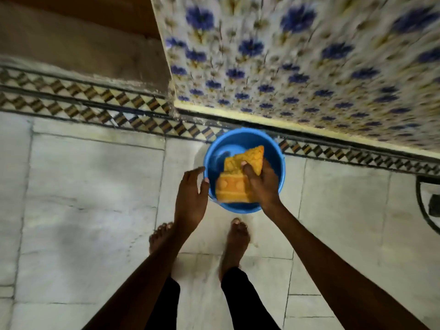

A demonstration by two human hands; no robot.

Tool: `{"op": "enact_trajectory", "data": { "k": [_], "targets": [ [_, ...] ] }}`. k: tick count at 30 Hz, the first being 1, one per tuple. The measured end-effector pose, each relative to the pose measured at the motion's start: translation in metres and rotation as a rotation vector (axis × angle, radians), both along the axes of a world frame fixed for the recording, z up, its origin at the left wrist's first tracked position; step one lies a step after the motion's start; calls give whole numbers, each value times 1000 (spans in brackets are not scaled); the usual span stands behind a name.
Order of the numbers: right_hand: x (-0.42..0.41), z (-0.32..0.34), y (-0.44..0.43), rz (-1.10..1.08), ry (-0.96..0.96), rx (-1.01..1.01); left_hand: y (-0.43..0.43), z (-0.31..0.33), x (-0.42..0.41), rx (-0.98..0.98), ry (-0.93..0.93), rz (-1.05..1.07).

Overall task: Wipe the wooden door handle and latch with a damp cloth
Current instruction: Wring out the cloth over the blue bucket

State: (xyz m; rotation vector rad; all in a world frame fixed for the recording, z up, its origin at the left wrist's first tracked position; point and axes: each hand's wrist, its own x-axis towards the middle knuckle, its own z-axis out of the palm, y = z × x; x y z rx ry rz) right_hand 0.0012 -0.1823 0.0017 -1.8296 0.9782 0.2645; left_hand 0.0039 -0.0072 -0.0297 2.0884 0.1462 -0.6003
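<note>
A folded orange patterned cloth (234,184) hangs over a blue plastic bucket (214,153) that stands on the floor by the wall. My right hand (260,183) grips the cloth from the right side. My left hand (190,198) hovers open just left of the bucket's rim, fingers spread, holding nothing. Whether the bucket holds water is hard to tell. The wooden door handle and latch are not in view; only a brown wooden surface (100,13) shows at the top left.
A wall of white tiles with blue flowers (297,63) rises behind the bucket. A stone step with a chequered border (83,98) runs across the left. My bare feet (235,236) stand on pale marble floor (83,198). A dark curved metal object (426,203) sits at the right edge.
</note>
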Motion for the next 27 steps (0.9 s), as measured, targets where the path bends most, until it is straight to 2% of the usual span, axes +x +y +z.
{"op": "enact_trajectory", "data": {
  "k": [3, 7, 10, 14, 18, 22, 27],
  "targets": [
    [5, 122, 13, -163, -65, 272, 23, 99, 19, -131, 69, 143],
    [16, 287, 41, -405, 1, 750, 62, 269, 39, -253, 26, 237],
    [27, 409, 69, -419, -22, 936, 95, 395, 55, -324, -46, 299],
    [43, 554, 115, -361, -135, 975, 140, 548, 81, -408, -159, 307],
    [53, 653, 154, -320, -289, 933, 178, 655, 102, -461, -267, 219],
    [69, 720, 181, -268, -440, 864, 203, 725, 136, -441, -396, 138],
    [112, 781, 196, -223, -597, 807, 209, 781, 202, -457, -517, 134]
  ]
}}
